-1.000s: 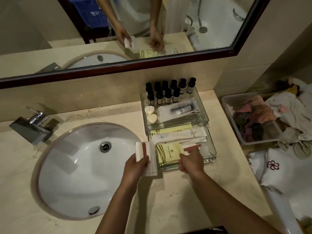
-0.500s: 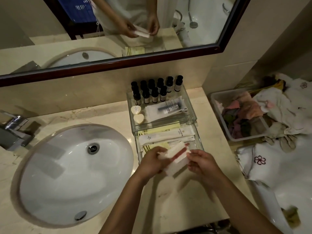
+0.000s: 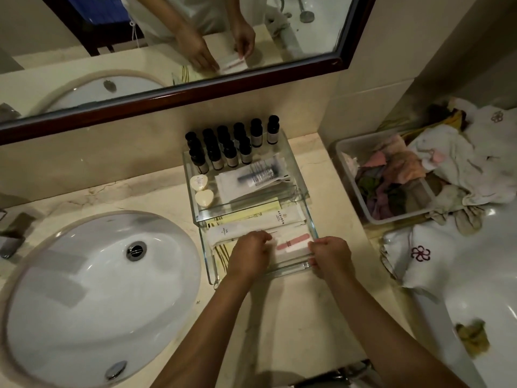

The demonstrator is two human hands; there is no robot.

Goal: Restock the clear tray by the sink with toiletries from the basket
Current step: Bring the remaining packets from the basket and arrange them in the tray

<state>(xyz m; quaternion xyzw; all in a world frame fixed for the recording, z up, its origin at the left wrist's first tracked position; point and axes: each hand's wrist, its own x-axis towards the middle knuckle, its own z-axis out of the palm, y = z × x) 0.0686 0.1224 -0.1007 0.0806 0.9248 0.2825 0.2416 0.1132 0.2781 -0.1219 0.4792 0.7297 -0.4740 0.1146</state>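
Observation:
The clear two-level tray (image 3: 312, 219) stands on the counter right of the sink (image 3: 95, 298). Its upper level holds several dark-capped bottles (image 3: 232, 147), two heart-shaped soaps (image 3: 202, 191) and a packed razor (image 3: 256, 176). The lower level holds yellow and white sachets (image 3: 257, 219). A white packet with a pink item inside (image 3: 292, 245) lies flat in the lower level's front. My left hand (image 3: 249, 254) grips its left end and my right hand (image 3: 331, 254) its right end, at the tray's front rim. No basket shows on the counter.
A mirror (image 3: 167, 46) with a dark frame hangs behind the tray. A plastic tub (image 3: 347, 163) of crumpled cloths sits to the right, with white embroidered towels (image 3: 419, 256) beside it. A tap (image 3: 11, 236) is at the left edge.
My left hand carried the white packet from beside the sink to the tray. Both hands then lowered it flat into the lower level's front.

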